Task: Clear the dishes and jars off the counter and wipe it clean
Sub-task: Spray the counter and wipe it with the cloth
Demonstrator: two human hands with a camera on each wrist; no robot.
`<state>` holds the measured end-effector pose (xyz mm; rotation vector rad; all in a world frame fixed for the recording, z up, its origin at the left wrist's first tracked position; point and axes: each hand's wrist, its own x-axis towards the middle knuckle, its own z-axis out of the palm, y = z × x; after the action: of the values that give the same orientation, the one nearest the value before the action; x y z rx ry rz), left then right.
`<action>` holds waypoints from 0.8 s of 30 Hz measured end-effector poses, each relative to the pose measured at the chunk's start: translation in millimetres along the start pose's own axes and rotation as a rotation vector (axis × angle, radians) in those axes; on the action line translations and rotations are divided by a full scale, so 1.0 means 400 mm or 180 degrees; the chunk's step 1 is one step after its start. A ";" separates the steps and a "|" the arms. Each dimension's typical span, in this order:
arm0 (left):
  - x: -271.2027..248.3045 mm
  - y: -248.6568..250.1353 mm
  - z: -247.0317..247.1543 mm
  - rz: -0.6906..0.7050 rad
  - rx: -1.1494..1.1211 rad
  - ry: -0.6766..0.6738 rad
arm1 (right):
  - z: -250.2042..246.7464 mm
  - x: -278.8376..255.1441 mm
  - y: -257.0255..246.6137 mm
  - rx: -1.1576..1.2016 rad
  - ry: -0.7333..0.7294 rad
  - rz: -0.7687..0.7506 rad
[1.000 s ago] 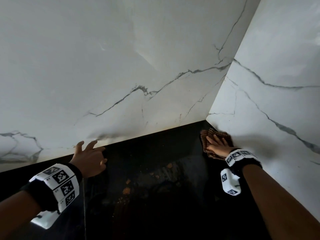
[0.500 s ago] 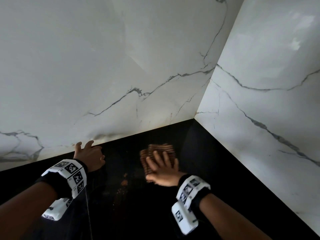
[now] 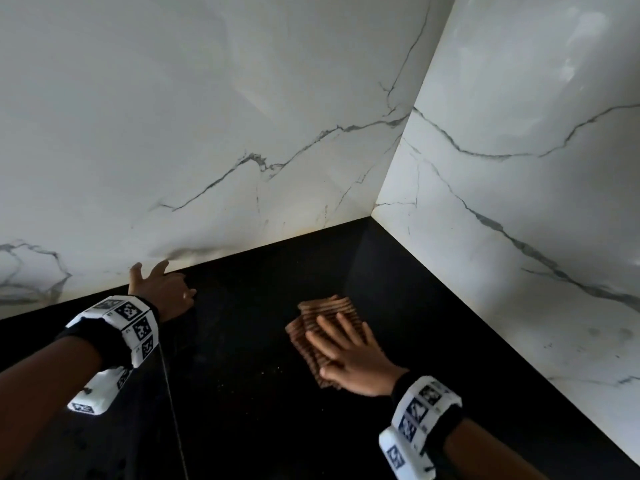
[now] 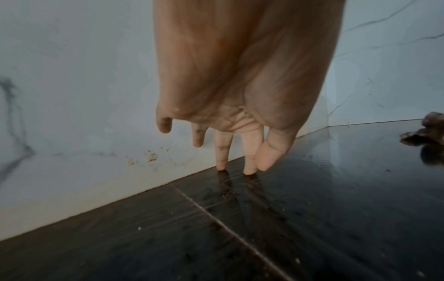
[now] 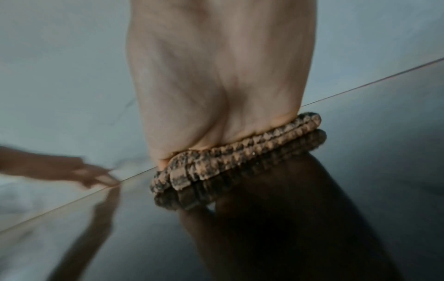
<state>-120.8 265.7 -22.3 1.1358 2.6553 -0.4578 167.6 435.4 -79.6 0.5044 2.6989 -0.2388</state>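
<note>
Judging from what is visible, the clearing part looks finished, because no dish and no jar stands on the black counter [image 3: 398,289] in any view; the wiping is in hand and not yet complete. The room is a corner of two white marble-look walls [image 3: 207,116] with grey veins; the left one carries brown stains just above the counter edge, seen in the left wrist view. The counter is dark and glossy, with a thin seam line and some pale crumbs near the middle; these are what is left to wipe, in my opinion. The brown cloth [image 3: 330,315], folded, lies flat near the corner; the right hand [image 3: 349,358] presses on it with straight, spread fingers. The left hand [image 3: 162,292] holds nothing, fingers relaxed and apart, two fingertips [image 4: 221,165] touching the counter beside the wall.
</note>
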 end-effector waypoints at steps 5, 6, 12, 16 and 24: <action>0.004 0.006 -0.001 -0.0011 0.0028 0.0004 | -0.083 0.024 0.212 0.0673 -0.0202 0.1158; 0.005 0.006 0.000 -0.0002 0.0066 -0.0010 | -0.085 0.023 0.266 0.0734 -0.0237 0.1355; 0.012 0.001 0.006 0.0018 0.0014 -0.0017 | -0.068 -0.050 0.411 0.1292 -0.0073 0.2191; 0.015 0.003 0.019 0.0001 -0.0021 0.0032 | -0.041 -0.087 0.335 0.1411 0.0001 0.2259; 0.019 0.015 0.027 -0.0037 0.0096 0.0111 | 0.082 -0.156 -0.053 -0.0106 0.0104 0.0625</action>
<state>-121.0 270.7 -35.9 1.1479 2.6950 -0.4859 224.5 388.8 -82.5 0.7635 2.6560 -0.1321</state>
